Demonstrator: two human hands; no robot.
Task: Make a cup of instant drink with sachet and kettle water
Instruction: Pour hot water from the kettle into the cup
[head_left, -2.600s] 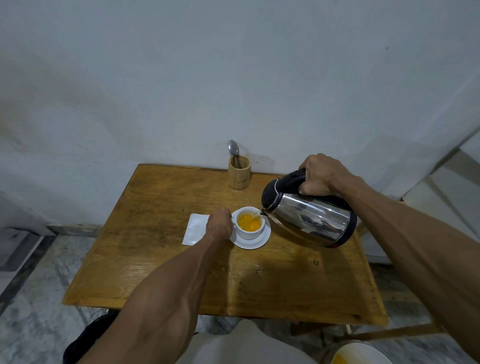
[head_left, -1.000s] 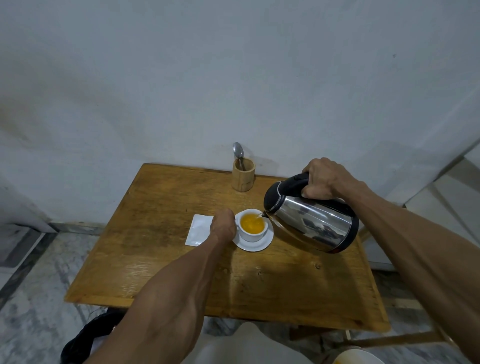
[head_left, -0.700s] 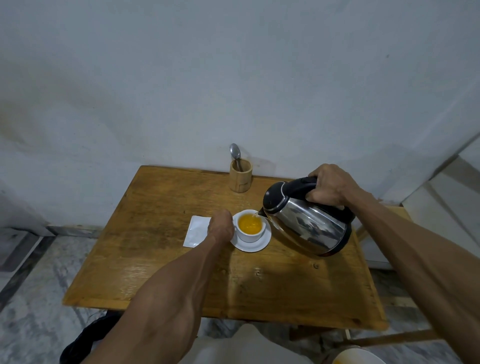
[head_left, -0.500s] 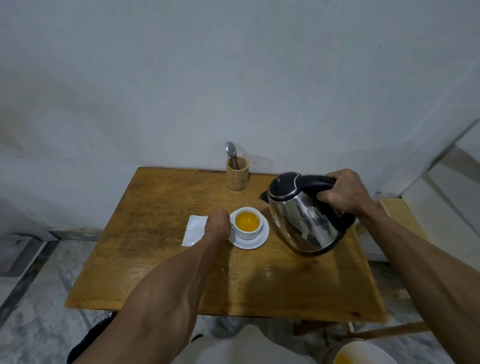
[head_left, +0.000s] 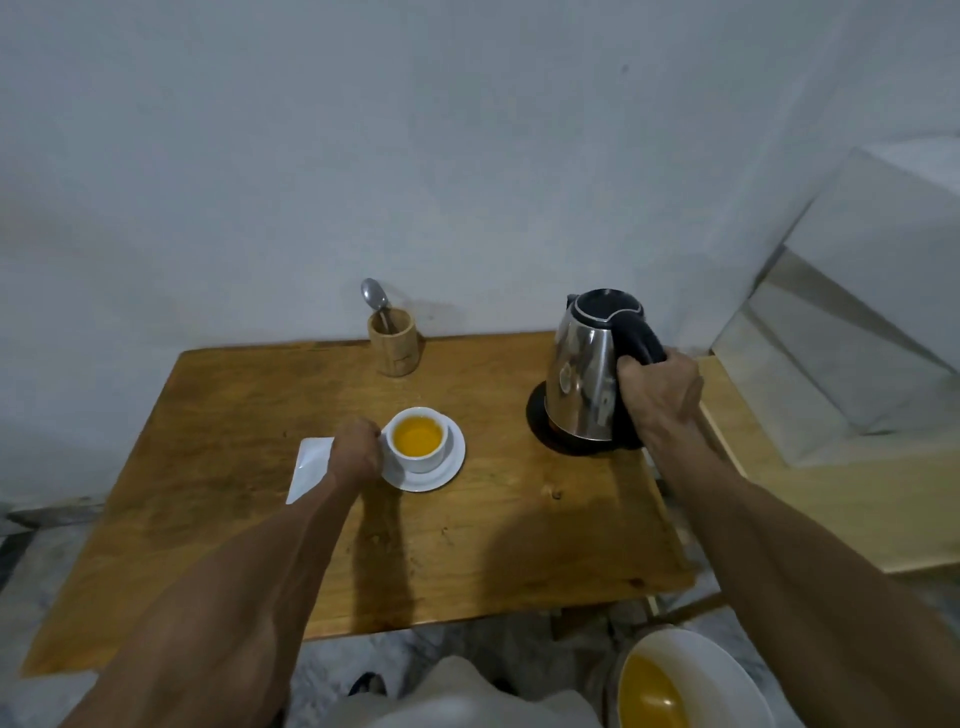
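A white cup (head_left: 418, 456) full of orange drink stands on a white saucer (head_left: 447, 475) near the middle of the wooden table (head_left: 218, 410). My left hand (head_left: 355, 452) is closed at the cup's left side, gripping it. The steel kettle (head_left: 584, 379) stands upright on its black base (head_left: 540, 431) at the table's right. My right hand (head_left: 660, 400) is wrapped around the kettle's black handle. A white sachet (head_left: 306, 467) lies flat left of the saucer, partly under my left wrist.
A wooden holder (head_left: 393, 340) with a spoon (head_left: 375, 299) stands at the table's back edge against the wall. A white bowl (head_left: 691, 680) of orange liquid sits below the table's front right corner. A pale bench (head_left: 810, 499) and stone steps lie to the right.
The kettle was tilted with its spout over the cup. My right hand has swung it upright and to the right onto its base. My left hand has stayed at the cup.
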